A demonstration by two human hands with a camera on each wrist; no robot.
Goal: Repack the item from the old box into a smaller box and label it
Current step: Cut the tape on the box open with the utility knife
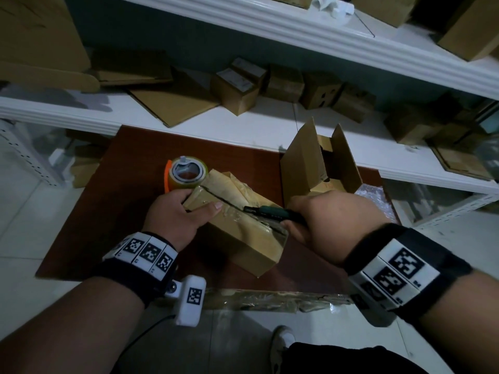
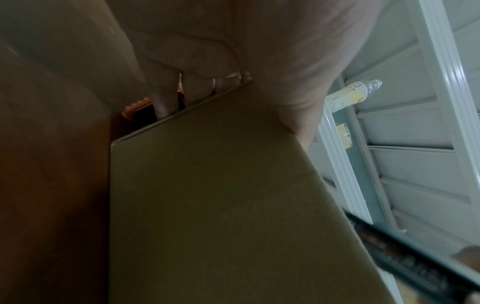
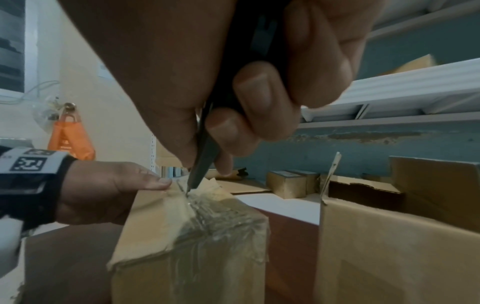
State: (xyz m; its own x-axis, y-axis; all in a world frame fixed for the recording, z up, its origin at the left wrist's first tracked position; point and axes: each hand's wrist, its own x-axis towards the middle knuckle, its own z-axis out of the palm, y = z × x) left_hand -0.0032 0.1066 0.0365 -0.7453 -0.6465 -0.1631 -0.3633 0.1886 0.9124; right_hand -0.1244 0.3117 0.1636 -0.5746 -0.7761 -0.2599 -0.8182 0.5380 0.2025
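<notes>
Brown table (image 1: 129, 190), left hand (image 1: 175, 211) gripping taped box (image 1: 243, 238), right hand (image 1: 324, 220) clenching knife (image 1: 270, 211) on seam.

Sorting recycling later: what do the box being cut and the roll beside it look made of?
The taped box looks like matte brown corrugated cardboard, fluted at the edge, under glossy clear tape. The tape roll: yellowish translucent plastic film, probably, shiny.
</notes>
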